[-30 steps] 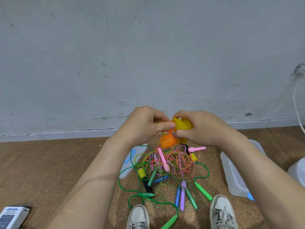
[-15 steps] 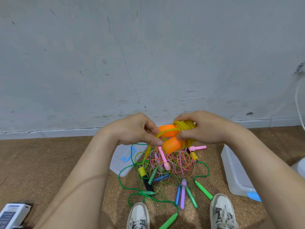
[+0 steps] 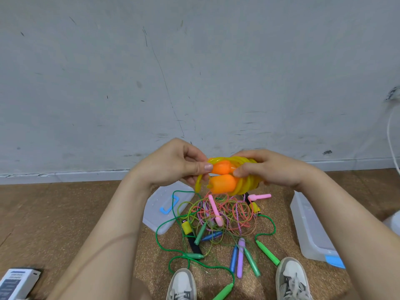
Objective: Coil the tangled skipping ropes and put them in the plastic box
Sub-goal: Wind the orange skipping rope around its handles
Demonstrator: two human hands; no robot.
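Both hands are raised close together before the grey wall [image 3: 194, 72], clamped on one yellow skipping rope [image 3: 249, 185]; the right hand [image 3: 275, 169] curls its fingers round the wound coil and holds the two orange handles [image 3: 224, 184] against it, one above the other; the left hand [image 3: 173, 165] pinches at the tip of the upper handle, with a free yellow loop bowing out below it (whether the thumb lies on plastic or on cord is hard to tell). Beneath them, on the cork-brown floor [image 3: 65, 213], lies the tangle of other ropes [image 3: 220, 215]: thin green, pink, orange and purple cords with handles in several colours; the plastic box [image 3: 307, 230] stands just right of the tangle, partly behind the right forearm; a translucent lid [image 3: 160, 211] with a blue clip lies at the left, a green cord crossing its edge. Two grey shoes [image 3: 181, 284] point at the heap; a printed carton [image 3: 15, 284] sits in the lower left corner.
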